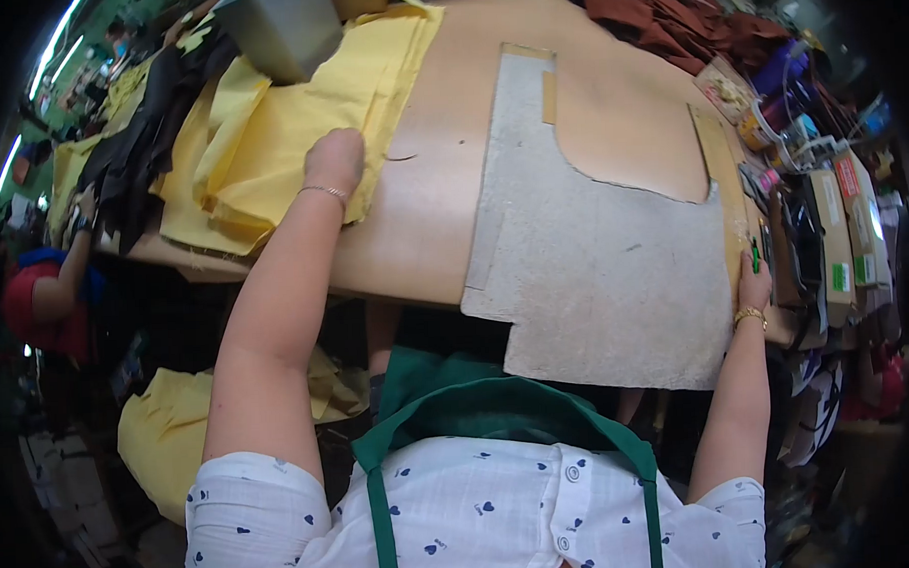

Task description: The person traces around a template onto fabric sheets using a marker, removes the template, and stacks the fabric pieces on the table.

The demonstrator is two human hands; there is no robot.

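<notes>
My left hand [334,162] is closed at the right edge of a stack of yellow fabric [299,119], its fingers mostly hidden beneath the knuckles. My right hand [755,282] is closed around a slim green pen [755,251], beside the right side of a grey cardboard pattern piece [603,249]. The pattern has a curved cut-out along its far side and tan strips on its edges. It lies on the wooden table [432,215], and its near edge hangs over the front.
A grey metal block [284,35] stands on the yellow fabric. Dark cloth [134,135] lies at the left, brown cloth [656,22] at the back right. Boxes [841,230] and a plastic cup [759,123] crowd the right side. Another person [50,298] is at the far left.
</notes>
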